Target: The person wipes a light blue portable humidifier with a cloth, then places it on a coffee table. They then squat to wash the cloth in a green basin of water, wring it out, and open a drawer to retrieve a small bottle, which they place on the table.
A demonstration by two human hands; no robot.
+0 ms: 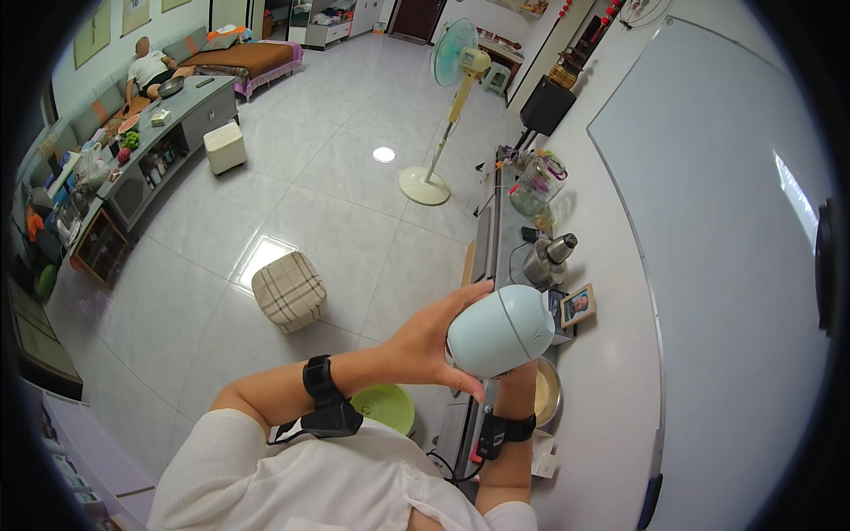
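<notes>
A light-blue, egg-shaped plastic device with a dark seam around it is held up in front of me. It lies tilted, its narrower end with a small opening pointing right. My left hand grips the rounded end, thumb below and index finger above. Most of my right hand is hidden behind the device; only the part near the wrist shows, just under it, so its fingers cannot be seen. Each forearm wears a black strap with a box, the left one and the right one.
Along the wall, a cabinet holds a steel-bowled food chopper, a framed photo, a large glass jar and a metal bowl. A checked stool, green basin and pedestal fan stand on the floor. A person sits far left.
</notes>
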